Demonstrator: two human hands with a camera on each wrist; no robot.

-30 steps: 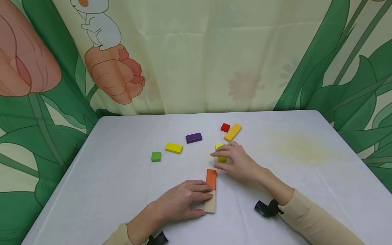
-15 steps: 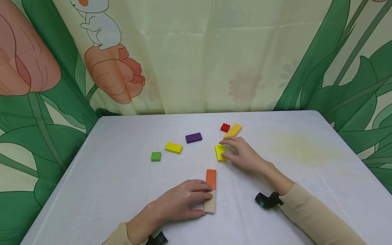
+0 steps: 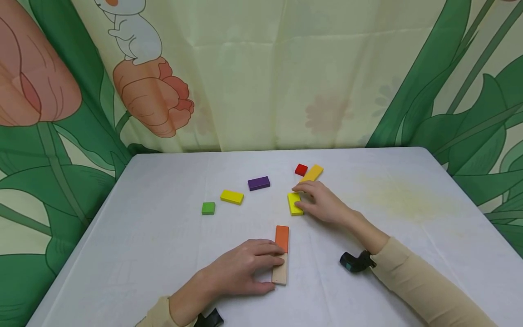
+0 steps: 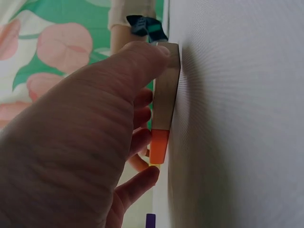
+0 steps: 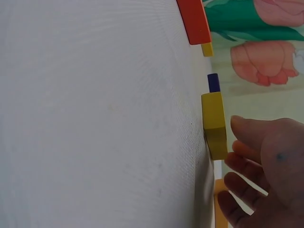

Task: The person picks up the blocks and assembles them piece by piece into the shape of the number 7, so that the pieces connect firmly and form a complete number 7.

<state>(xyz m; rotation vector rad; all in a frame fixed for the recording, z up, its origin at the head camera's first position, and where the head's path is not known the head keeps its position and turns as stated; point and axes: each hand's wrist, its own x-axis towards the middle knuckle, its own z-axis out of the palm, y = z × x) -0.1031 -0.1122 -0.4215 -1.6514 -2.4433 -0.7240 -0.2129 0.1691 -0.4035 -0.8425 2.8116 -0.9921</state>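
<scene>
Fingertips of my left hand [image 3: 241, 269] rest over a plain wooden block [image 3: 279, 274] and the near end of an orange block [image 3: 282, 235], laid end to end. In the left wrist view, my left thumb overlaps the wooden block's near end. My right hand [image 3: 320, 203] hovers over a yellow block [image 3: 291, 199] beyond the orange one. Its thumb overlaps that block from above, while in the right wrist view a gap shows between thumb and block. Behind these right fingers lies an amber-yellow block [image 3: 315, 172], partly hidden.
On the white-covered table [image 3: 122, 254], a green block [image 3: 208, 208], another yellow block [image 3: 232, 197] and a purple block [image 3: 259, 183] lie toward the left. A small red block [image 3: 301, 170] sits at the back beside the amber one. A patterned curtain [image 3: 253, 91] hangs behind.
My right hand has shifted a little farther back and to the right, uncovering more of the yellow block and covering part of the amber one. My left hand stays nearly still.
</scene>
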